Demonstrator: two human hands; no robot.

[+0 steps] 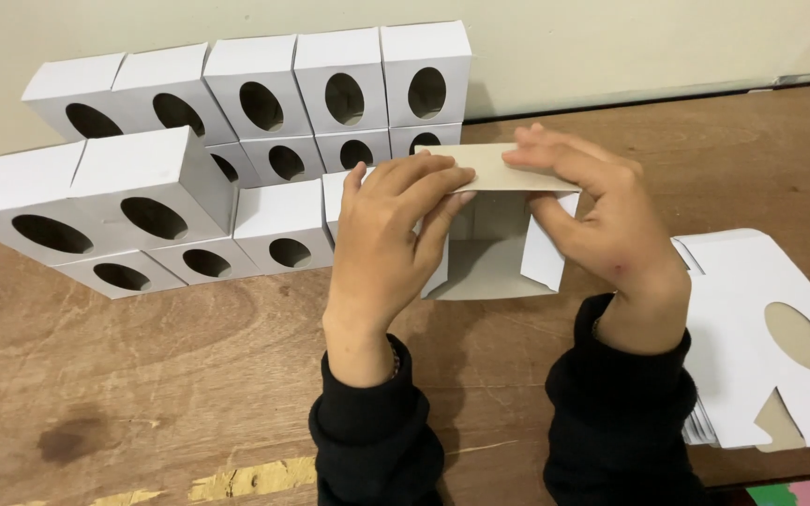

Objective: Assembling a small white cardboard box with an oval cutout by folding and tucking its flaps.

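A half-formed white cardboard box (494, 253) with a grey-brown inside stands open towards me on the wooden table (142, 375). My left hand (391, 234) grips its left side, fingers laid over the top flap. My right hand (602, 215) holds the right side, fingertips pressing on the same top flap, thumb against the right side flap. Both wrists wear black sleeves.
Several finished white boxes with oval holes (264, 94) are stacked in rows against the wall at the back left, with a nearer group (96, 197) in front. A pile of flat unfolded box blanks (761, 337) lies at the right, near the table edge.
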